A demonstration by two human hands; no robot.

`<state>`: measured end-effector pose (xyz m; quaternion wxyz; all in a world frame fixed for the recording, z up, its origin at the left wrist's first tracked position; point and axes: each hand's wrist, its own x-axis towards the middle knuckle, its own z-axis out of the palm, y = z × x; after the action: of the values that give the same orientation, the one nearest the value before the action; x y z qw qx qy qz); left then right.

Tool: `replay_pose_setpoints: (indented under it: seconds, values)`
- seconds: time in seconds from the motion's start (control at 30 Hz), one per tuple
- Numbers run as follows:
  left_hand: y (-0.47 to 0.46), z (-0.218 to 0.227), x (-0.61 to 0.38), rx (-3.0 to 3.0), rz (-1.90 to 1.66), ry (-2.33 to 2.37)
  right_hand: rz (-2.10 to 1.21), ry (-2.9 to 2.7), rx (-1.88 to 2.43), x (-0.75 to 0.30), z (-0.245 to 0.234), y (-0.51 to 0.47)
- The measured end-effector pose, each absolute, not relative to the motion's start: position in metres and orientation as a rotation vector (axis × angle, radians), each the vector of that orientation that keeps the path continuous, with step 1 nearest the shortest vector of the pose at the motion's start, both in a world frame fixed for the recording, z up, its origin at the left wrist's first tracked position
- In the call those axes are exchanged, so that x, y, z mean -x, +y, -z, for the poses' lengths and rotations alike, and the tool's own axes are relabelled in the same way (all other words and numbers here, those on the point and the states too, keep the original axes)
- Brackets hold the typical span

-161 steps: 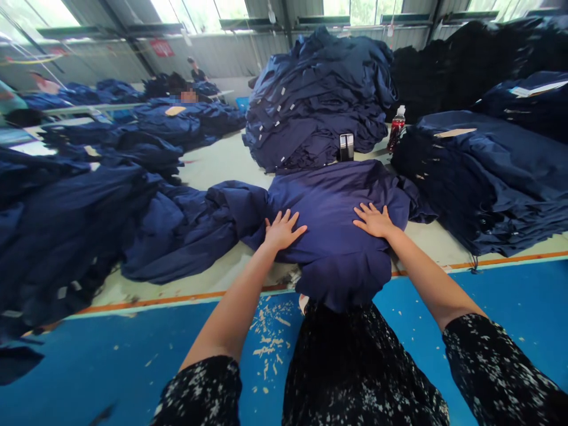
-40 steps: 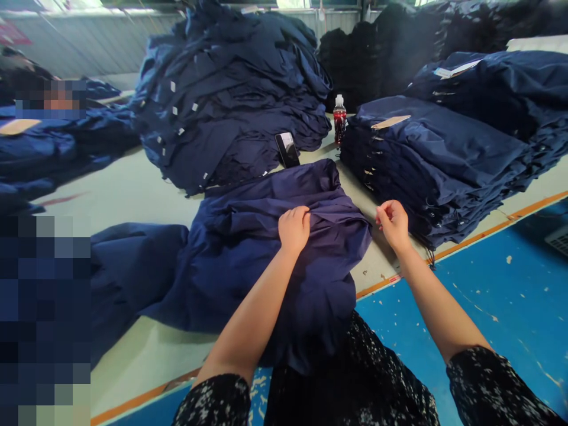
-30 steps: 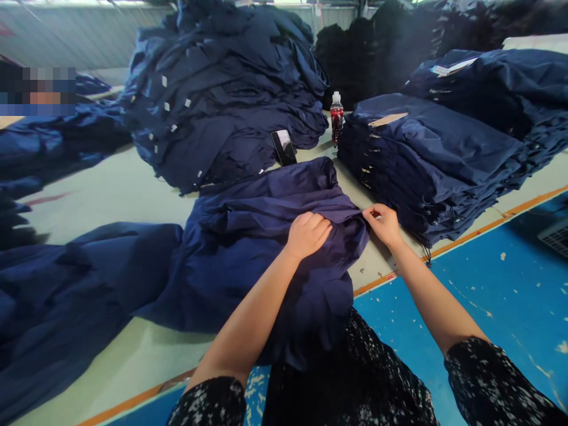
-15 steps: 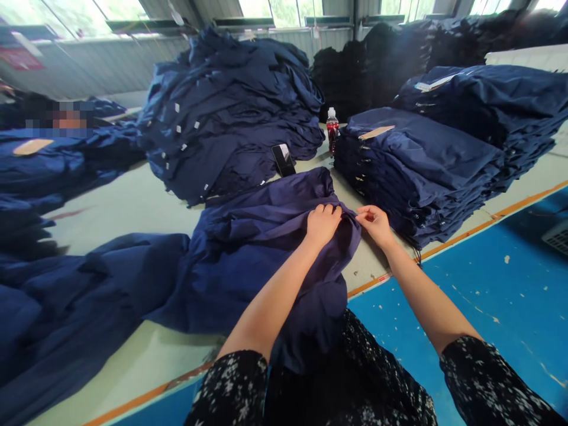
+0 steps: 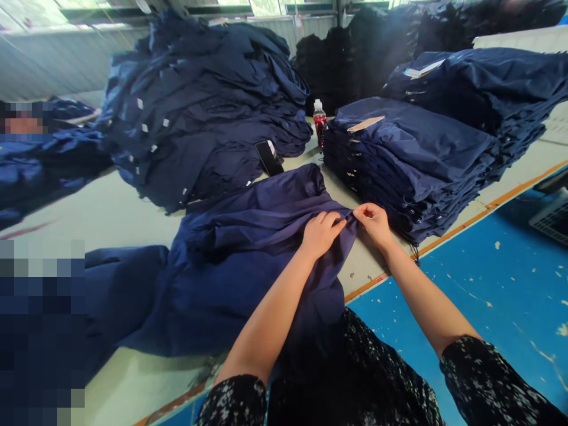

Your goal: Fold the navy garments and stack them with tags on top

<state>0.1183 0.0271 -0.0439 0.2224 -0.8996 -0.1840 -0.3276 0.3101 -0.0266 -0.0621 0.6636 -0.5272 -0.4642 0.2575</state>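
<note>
Left hand (image 5: 320, 234): grip closed on navy garment (image 5: 248, 236). Right hand (image 5: 373, 225): grip pinching its edge. Folded stack (image 5: 412, 148) just beside, on surface (image 5: 119, 231).

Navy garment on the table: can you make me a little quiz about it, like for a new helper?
1. Which is nearer the folded stack, the left hand or the right hand, as they hold the garment?
2. What lies on the table just left of the bottle? A: scissors. B: a phone. C: a cup.
3. Fill in the gap: the floor is painted ___.

Key: 1. right hand; 2. B; 3. blue.
</note>
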Motion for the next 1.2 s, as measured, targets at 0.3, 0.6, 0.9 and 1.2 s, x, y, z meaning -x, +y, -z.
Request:
replay_pose_setpoints:
  seconds: [0.3,0.6,0.9,1.2]
  values:
    - [0.019,0.038,-0.118,2.480,0.975,-0.344,-0.532,-1.057,1.182,-0.309,0.061,-0.027]
    - [0.016,0.038,-0.116,2.553,0.721,-0.521,-0.628,-1.049,1.294,-0.313,0.067,-0.029]
    - [0.014,0.044,-0.117,2.579,0.630,-0.623,-0.418,-1.430,1.375,-0.327,0.039,0.033]
    - [0.013,0.040,-0.116,2.522,0.671,-0.380,-0.762,-1.863,1.228,-0.315,0.021,0.133]
